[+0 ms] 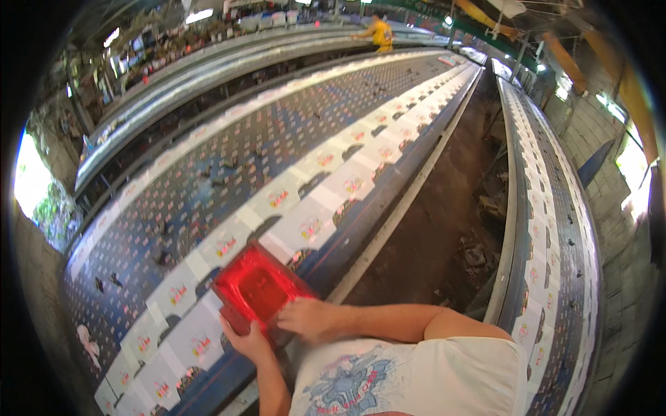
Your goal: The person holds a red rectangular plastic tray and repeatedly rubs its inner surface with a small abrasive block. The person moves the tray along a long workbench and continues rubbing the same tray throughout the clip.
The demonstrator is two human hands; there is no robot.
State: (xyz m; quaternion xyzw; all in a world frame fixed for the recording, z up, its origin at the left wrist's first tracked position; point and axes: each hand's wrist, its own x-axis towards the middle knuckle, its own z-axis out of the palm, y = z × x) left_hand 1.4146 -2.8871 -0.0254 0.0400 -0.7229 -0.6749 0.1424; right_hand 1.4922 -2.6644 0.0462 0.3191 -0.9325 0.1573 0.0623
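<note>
A small screen-printing frame, red and wet-looking with a darker red middle, is over the near row of white fabric pieces. My left hand grips its near left corner, the thumb on top. At the near right side, my right hand has its fingers curled over the frame's edge; that hand is slightly blurred. Whether the frame lies flat on the fabric or is a little off it, I cannot tell. Pink and red cartoon prints mark the fabric pieces around it, which lie in two long rows.
The long printing table runs far ahead, its dark top dotted with small marks. Another table with white pieces stands to the right, across a dirt-brown aisle. A person in yellow is at the far tables.
</note>
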